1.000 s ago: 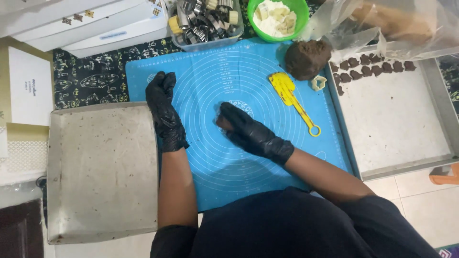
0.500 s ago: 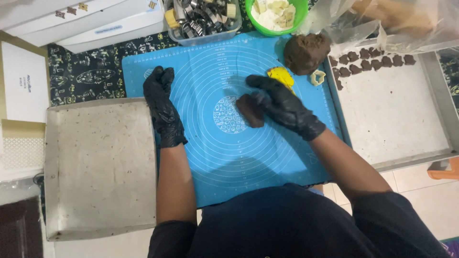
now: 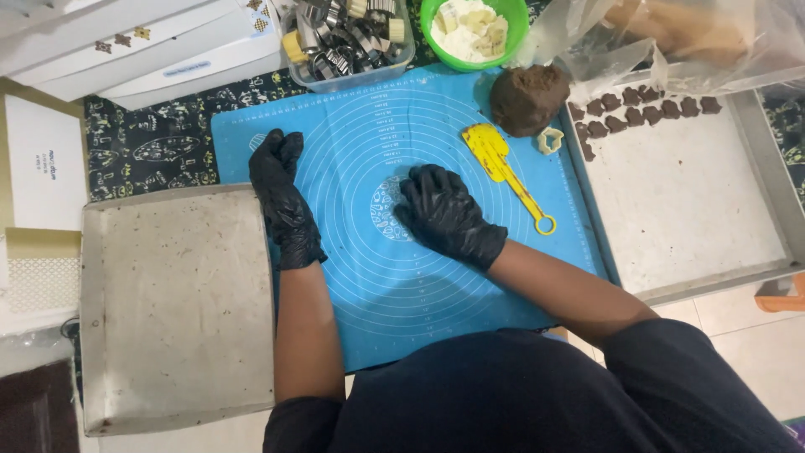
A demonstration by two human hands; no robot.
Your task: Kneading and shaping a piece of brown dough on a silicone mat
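Note:
My right hand (image 3: 444, 214), in a black glove, lies cupped palm-down on the middle of the blue silicone mat (image 3: 402, 294). It covers the small brown piece of dough it carried, which is hidden under it. My left hand (image 3: 283, 197), also gloved, rests flat on the mat's left edge with nothing in it. A big lump of brown dough (image 3: 528, 99) sits at the mat's far right corner. A yellow plastic tool (image 3: 503, 164) and a small cookie cutter (image 3: 549, 140) lie just right of my right hand.
A bare metal tray (image 3: 168, 310) lies to the left. The tray on the right (image 3: 696, 210) has several cut dough shapes (image 3: 646, 107) along its far edge. Behind the mat stand a clear tub of cutters (image 3: 344, 38), a green bowl (image 3: 474, 29), white boxes (image 3: 142, 42) and a plastic bag (image 3: 671, 33).
My right hand carried the dough piece up towards the yellow tool, then came back to the mat's centre and now presses down over it. The left hand stayed put.

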